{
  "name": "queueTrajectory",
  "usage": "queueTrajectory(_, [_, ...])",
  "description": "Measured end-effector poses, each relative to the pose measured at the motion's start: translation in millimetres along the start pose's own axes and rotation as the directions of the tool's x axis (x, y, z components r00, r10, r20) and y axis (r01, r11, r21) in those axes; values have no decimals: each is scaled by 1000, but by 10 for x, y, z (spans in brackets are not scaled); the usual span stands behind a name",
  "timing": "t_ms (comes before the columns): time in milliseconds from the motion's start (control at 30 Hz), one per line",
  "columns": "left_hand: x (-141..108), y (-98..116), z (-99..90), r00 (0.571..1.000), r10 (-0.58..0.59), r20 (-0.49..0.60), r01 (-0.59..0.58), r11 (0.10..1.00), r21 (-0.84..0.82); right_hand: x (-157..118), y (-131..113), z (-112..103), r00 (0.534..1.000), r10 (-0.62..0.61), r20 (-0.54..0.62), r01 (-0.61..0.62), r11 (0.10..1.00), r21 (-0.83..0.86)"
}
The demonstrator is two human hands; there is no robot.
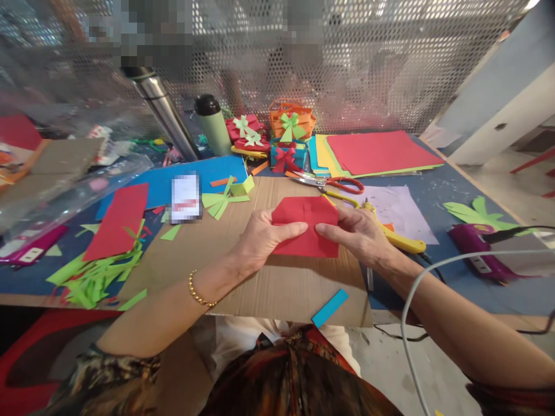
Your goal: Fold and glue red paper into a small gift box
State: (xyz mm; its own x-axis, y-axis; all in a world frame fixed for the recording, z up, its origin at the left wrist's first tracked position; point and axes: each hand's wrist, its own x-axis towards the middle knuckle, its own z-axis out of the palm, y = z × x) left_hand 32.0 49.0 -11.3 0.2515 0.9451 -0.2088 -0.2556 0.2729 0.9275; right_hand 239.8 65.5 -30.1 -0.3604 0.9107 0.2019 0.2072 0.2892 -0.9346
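Note:
A folded piece of red paper (303,245) is held between both hands above the cardboard sheet (243,283). Its upper corners slant inward, and a short crease or slit shows at the top middle. My left hand (262,234) grips the left edge, thumb on top and fingers hidden behind. On the right edge, my right hand (358,231) pinches in the same way. Just beyond the paper lie scissors (329,184) with red-orange handles. A yellow glue gun (401,238) rests beside my right wrist. Near the cardboard's front edge is a blue paper strip (329,308).
Green paper strips (93,280) and a red sheet (117,222) lie at the left. Small paper boxes with bows (292,127), a green bottle (214,127) and a steel flask (165,112) stand at the back. Coloured sheets (381,151) are stacked right. A pale cable (410,312) arcs over my right forearm.

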Motion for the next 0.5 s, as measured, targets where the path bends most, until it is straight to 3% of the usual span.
queueTrajectory(300, [3,-43,7,997,70,-13,-69,996,64,13,-38,71,982,186,32,-187,941,282])
queueTrajectory(500, [18,-56,5,1000,-9,14,9,999,31,4,-40,52,971,239,23,-234,918,321])
